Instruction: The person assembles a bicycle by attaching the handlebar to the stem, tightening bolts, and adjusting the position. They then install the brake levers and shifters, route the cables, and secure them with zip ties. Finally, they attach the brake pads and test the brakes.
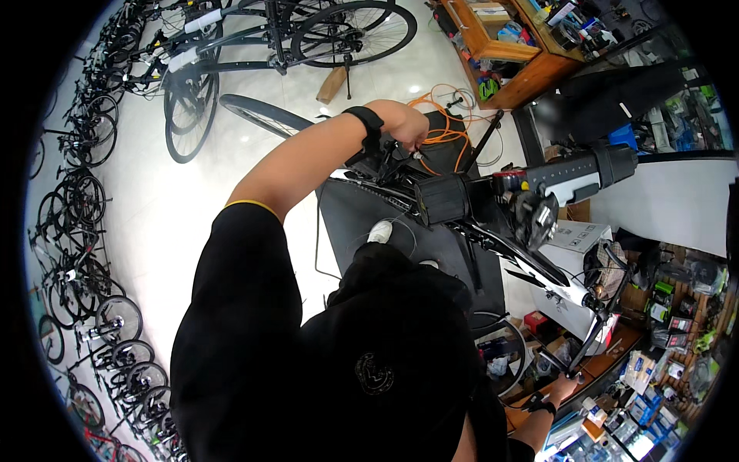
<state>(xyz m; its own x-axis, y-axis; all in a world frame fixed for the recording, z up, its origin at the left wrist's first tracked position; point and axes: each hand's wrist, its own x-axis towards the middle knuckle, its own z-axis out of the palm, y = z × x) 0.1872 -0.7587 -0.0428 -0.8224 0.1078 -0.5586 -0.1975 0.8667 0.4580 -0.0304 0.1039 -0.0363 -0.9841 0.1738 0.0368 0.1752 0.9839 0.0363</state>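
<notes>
While the left hand [412,131] bends its fingers at the rear end of a white-and-black bicycle [548,279], whether it grips a part cannot be told. The right hand [564,388] is closed around the end of the handlebar [591,336]. The bicycle spans between both hands, above a black mat [345,225]; loops of orange cord [445,140] lie just beyond the left.

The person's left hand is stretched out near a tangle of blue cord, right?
Not quite: the cord is orange, not blue, as the head view shows. The person's left hand is indeed stretched out near that tangle.
</notes>
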